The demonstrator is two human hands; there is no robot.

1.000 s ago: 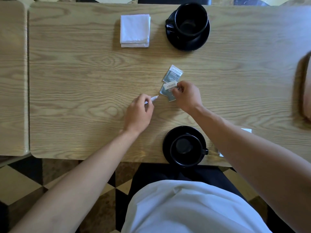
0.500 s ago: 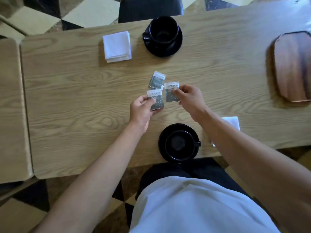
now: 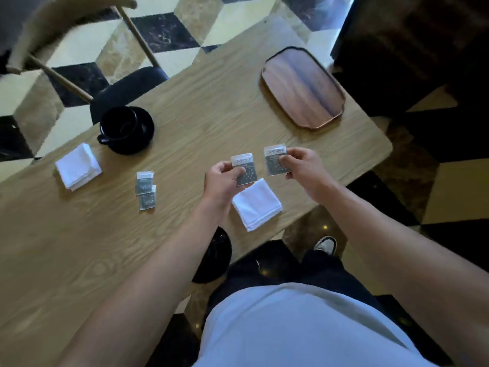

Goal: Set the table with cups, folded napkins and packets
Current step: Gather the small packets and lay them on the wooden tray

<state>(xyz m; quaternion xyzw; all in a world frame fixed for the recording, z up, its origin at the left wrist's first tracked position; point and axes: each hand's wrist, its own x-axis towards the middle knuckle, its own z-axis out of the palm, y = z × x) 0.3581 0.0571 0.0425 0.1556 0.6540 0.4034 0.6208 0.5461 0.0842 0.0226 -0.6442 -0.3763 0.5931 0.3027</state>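
Note:
My left hand (image 3: pixel 223 181) pinches a grey packet (image 3: pixel 246 170) above the table. My right hand (image 3: pixel 304 168) pinches a second grey packet (image 3: pixel 276 160) beside it. Just below both hands lies a folded white napkin (image 3: pixel 258 205) near the table's front edge. Two more packets (image 3: pixel 145 189) lie overlapping on the wood to the left. A black cup on its saucer (image 3: pixel 127 129) stands at the far side, with another folded napkin (image 3: pixel 78 166) to its left. A second black cup and saucer (image 3: pixel 215 256) at the near edge is mostly hidden by my left forearm.
A dark wooden tray (image 3: pixel 303 87) lies at the far right of the wooden table (image 3: pixel 79 247). A chair with a black seat (image 3: pixel 127 88) stands beyond the far edge. Checkered floor surrounds the table; dark furniture stands at the upper right.
Both hands have lifted their packets away from the two left on the table and carried them right, over the near napkin. The camera has swung to the right.

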